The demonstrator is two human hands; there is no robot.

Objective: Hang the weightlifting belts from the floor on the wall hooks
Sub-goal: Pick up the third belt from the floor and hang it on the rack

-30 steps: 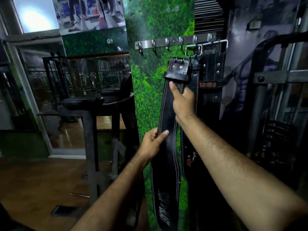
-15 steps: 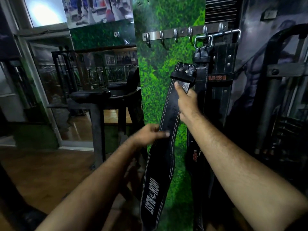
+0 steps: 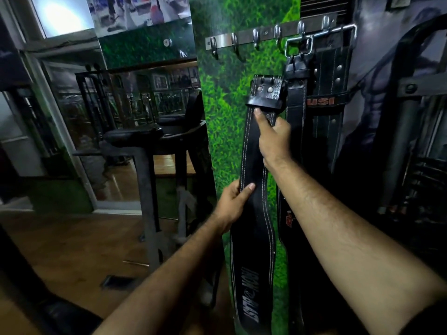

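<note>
Fingers point(image 3: 260, 117) of the right hand point(image 3: 274, 139) pinch the black belt point(image 3: 255, 213) just under its buckle end, below the hook rail point(image 3: 266, 33), while the left hand point(image 3: 233, 203) grips it lower down, likely steadying its length for lifting onto a free hook.

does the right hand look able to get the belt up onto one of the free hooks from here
Probably yes. The right hand grips the belt near its buckle end, just below the hook rail. The hooks on the left look bare, with only green wall between; the left hand steadies the strap.
</note>
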